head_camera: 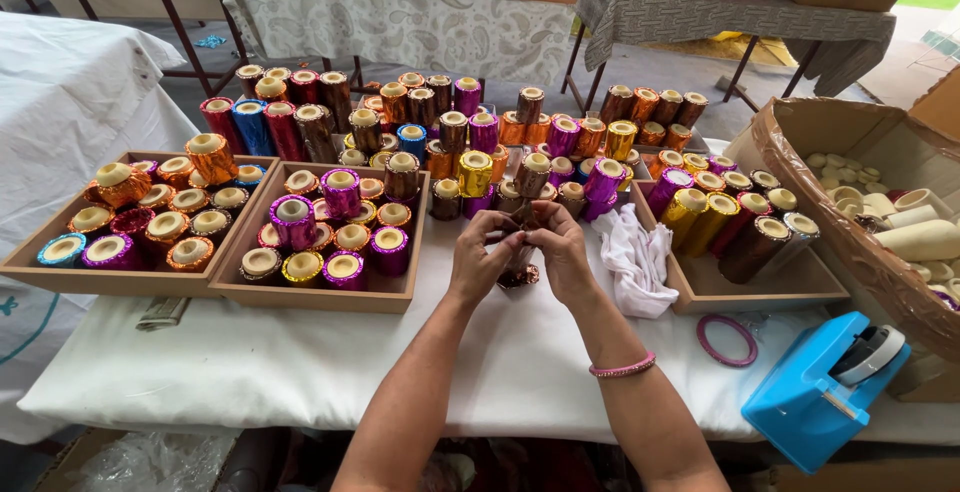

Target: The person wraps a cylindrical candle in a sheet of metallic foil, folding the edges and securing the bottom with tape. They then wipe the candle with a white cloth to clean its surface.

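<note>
Mid-wrap here: left hand point(483, 257) and right hand point(560, 252) both pinch shut on the brown foil-wrapped candle point(520, 274), trays at 10 o'clock; smoothing the foil looks next.

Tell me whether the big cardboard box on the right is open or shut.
Open. The cardboard box has its flaps spread apart, and the cream-coloured cylinders inside show from above.

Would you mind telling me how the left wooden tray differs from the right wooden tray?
The left wooden tray holds short foil-wrapped rolls standing upright, pale tops showing. The right wooden tray holds taller rolls lying tilted, leaving bare floor at its front. Both are shallow brown trays on the white-covered table, filled with shiny coloured rolls.
</note>
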